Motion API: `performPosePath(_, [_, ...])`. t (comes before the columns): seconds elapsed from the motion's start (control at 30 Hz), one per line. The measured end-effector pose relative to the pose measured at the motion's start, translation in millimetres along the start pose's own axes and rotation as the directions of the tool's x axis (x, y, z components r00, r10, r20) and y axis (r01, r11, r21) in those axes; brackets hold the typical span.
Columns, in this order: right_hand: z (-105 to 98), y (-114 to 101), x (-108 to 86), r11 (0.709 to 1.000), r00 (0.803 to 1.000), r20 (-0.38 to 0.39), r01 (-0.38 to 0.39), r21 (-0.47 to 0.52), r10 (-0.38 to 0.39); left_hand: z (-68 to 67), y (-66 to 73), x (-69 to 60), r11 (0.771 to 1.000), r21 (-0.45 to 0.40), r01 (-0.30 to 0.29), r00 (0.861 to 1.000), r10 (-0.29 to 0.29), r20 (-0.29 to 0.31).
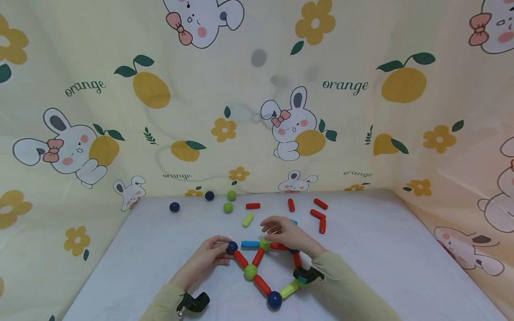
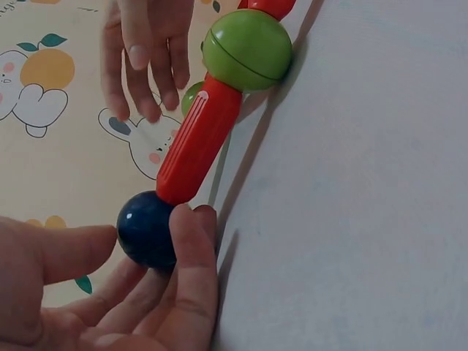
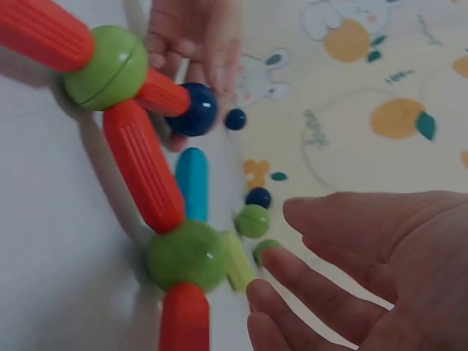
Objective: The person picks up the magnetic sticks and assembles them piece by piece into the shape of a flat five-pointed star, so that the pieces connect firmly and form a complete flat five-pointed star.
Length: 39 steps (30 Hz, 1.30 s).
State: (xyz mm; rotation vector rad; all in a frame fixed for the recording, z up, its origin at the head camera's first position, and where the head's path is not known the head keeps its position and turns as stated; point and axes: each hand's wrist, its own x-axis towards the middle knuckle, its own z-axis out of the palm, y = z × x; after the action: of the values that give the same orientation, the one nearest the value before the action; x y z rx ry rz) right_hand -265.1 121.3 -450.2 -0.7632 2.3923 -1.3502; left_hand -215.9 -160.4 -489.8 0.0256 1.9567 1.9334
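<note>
My left hand point(image 1: 214, 251) pinches a dark blue ball point(image 1: 231, 248) between thumb and fingers. From that ball a red rod point(image 1: 241, 259) runs to a green ball point(image 1: 250, 272), part of a joined frame of rods and balls. Above the frame's upper green ball point(image 1: 264, 244), my right hand point(image 1: 291, 234) hovers with loosely bent fingers and nothing in them. A blue rod point(image 1: 250, 244) extends left from this upper ball, its free end a small gap away from the held ball. The right hand and wrist partly cover the frame's right side.
Loose red rods point(image 1: 320, 203) lie at the back right, with a yellow-green rod point(image 1: 248, 220) nearer the middle. Loose green balls point(image 1: 228, 207) and dark blue balls point(image 1: 174, 207) sit at the back left. A patterned cloth point(image 1: 249, 147) hangs behind the white table point(image 1: 385, 249).
</note>
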Motion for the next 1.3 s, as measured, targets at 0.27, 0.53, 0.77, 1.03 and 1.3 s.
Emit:
performPosePath(0.27, [22, 1, 17.5, 0.999, 0.996, 0.09, 0.002, -0.05, 0.002, -0.7, -0.6, 0.6, 1.0, -0.016, -0.003, 1.0, 0.003, 0.0])
performPosePath(0.53, [37, 5, 22.2, 0.994, 0.996, 0.075, -0.039, -0.104, 0.047, -1.8, -1.9, 0.9, 0.999, -0.035, -0.009, 1.0, 0.01, 0.017])
performPosePath(0.77, [40, 7, 23.3, 0.992, 0.997, 0.059, -0.033, -0.119, 0.04, -1.2, -2.0, 0.8, 1.0, -0.009, -0.023, 1.0, 0.023, 0.012])
performPosePath(1.03, [37, 7, 24.3, 0.998, 0.994, 0.109, -0.024, -0.062, 0.031, 3.5, 1.2, 6.1, 0.99, 0.122, -0.064, 0.998, 0.067, -0.023])
performPosePath(1.3, [36, 6, 24.3, 0.998, 0.993, 0.12, -0.008, -0.061, 0.015, 9.6, 1.1, 9.9, 0.982, 0.16, -0.101, 0.993, 0.11, -0.052])
